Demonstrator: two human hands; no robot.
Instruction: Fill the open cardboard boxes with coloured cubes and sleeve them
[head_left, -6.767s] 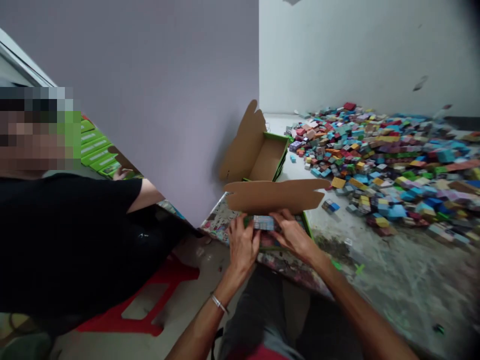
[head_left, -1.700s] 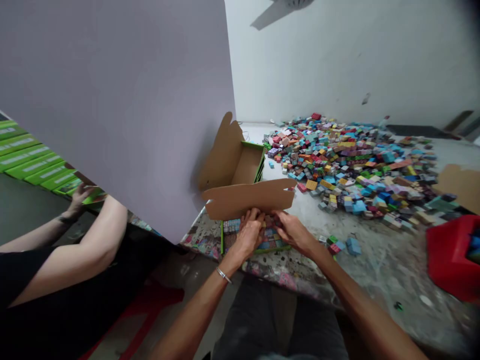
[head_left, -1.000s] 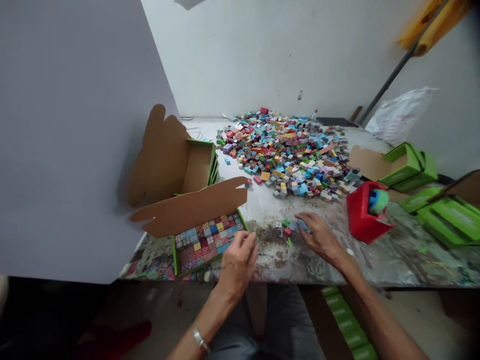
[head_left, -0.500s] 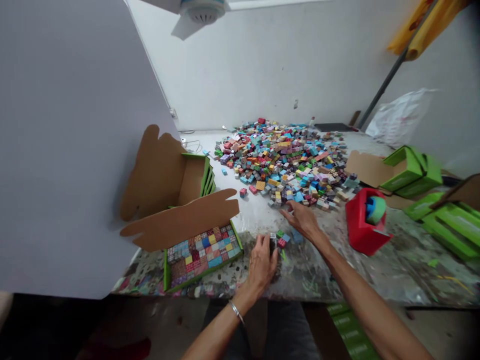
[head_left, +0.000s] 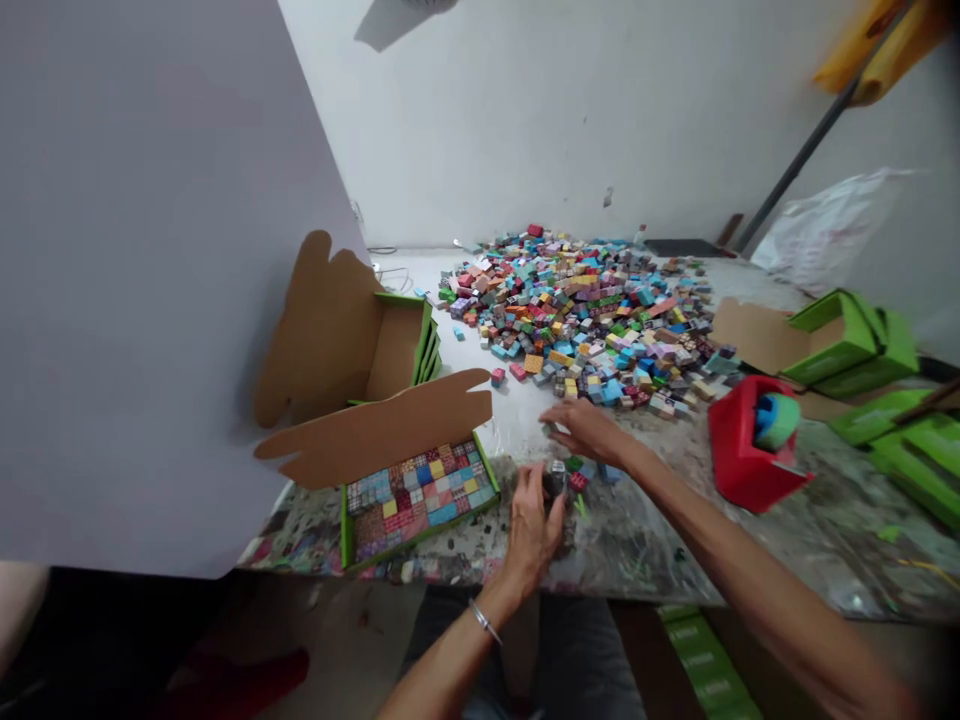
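Observation:
Small patterned blocks (head_left: pixel 592 300) lie in a big loose heap on the worktable. My right hand (head_left: pixel 589 428) is just in front of the heap's near edge, its fingers pinched on what looks like a small grey block (head_left: pixel 548 426). Closer to me, my left hand (head_left: pixel 531 520) rests on the tabletop, thumb and fingers curled around a small grey block (head_left: pixel 558 470), partly hidden. Beside it sit a few loose blocks, among them a pink one (head_left: pixel 577 481). Left of that hand, a green-edged cardboard box (head_left: pixel 493 480) holds rows of patterned blocks, its brown flap raised.
A red tape dispenser (head_left: pixel 739 450) stands right of my right forearm. Green boxes (head_left: pixel 847 340) lie at the far right, and open nested boxes (head_left: pixel 397 345) at the left behind the filled one. A large grey panel (head_left: pixel 150 280) blocks the left side.
My right hand has come away from the heap's edge, leftward toward my left hand, with its fingers drawn together. My left hand stays by the loose blocks. The whole view has shifted slightly.

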